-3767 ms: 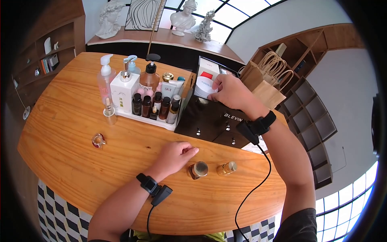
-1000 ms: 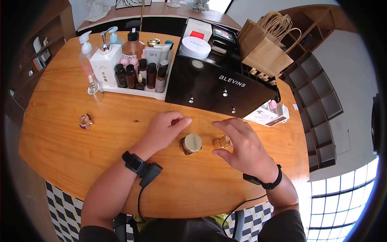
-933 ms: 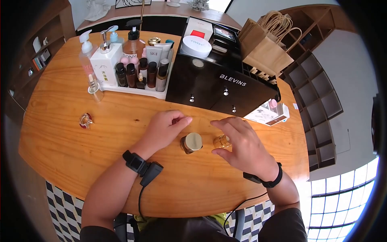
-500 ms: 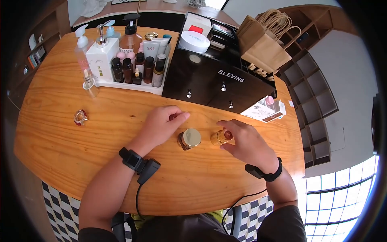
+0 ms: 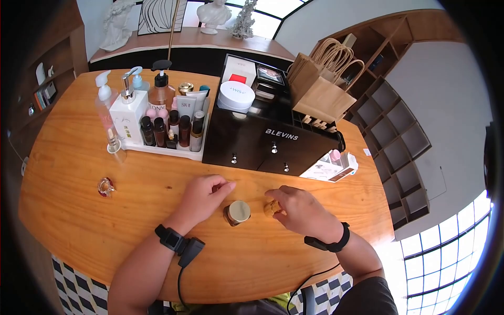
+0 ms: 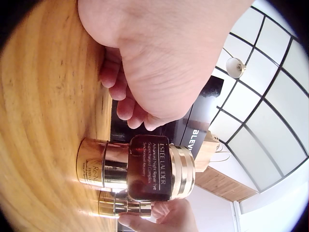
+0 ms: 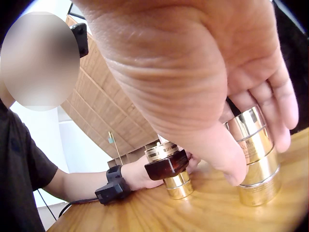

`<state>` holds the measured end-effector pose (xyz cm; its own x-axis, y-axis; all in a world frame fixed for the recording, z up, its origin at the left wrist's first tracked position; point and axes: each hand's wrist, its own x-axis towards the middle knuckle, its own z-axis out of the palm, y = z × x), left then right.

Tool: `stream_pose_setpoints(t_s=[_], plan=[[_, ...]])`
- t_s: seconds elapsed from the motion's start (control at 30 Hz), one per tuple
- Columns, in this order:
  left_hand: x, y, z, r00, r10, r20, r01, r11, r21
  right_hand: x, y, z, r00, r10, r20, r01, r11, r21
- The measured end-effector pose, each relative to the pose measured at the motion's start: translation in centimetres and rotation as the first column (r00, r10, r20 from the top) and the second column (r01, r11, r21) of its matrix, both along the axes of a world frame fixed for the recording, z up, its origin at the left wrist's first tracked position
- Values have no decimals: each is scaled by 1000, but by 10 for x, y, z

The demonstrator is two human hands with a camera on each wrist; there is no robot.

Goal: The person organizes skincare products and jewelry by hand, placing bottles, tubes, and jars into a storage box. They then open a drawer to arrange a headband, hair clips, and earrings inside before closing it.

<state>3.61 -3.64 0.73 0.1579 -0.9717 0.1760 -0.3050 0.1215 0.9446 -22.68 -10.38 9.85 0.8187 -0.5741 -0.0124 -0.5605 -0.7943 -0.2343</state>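
a gold container (image 5: 272, 208) is pinched upright on the wooden table (image 5: 210, 262) between the thumb and fingers of the right hand (image 5: 304, 212). beside it, a brown jar (image 5: 238, 212) is stacked on a gold jar (image 6: 99, 164). the left hand (image 5: 202, 199) is rested nearby, its fingers loosely curled, nothing held.

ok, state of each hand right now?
Left hand: open and idle, fingers loosely curled, nothing held, by the table.
Right hand: closed around the gold container, thumb against its side.
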Motion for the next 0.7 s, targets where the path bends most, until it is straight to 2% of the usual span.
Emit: stream_pose_setpoints(t_s=[0.27, 0.4, 0.5, 0.57, 0.6, 0.63, 0.7], plan=[[-1, 1, 1, 1000, 8, -12, -8, 1000, -7, 10, 0, 25, 997, 79, 1, -79, 997, -4], [-1, 2, 4, 1000, 9, 9, -9, 1000, -7, 22, -8, 63, 987, 153, 44, -150, 987, -56], [0, 0, 0, 1000, -6, 17, 6, 1000, -3, 40, -17, 111, 976, 197, 94, -191, 979, -72], [0, -2, -4, 999, -20, 26, 20, 1000, -7, 53, -26, 142, 985, 157, 65, -151, 984, -92], [0, -2, -5, 1000, -11, 17, 11, 1000, -18, 63, -25, 159, 999, 2, 35, -3, 1000, 25], [0, -2, -6, 1000, -2, 8, 2, 1000, -30, 71, -32, 173, 1000, -9, 23, 9, 1000, 26], [0, -3, -9, 1000, -12, -3, 12, 1000, -25, 85, -55, 193, 998, 7, -55, -13, 993, -113]])
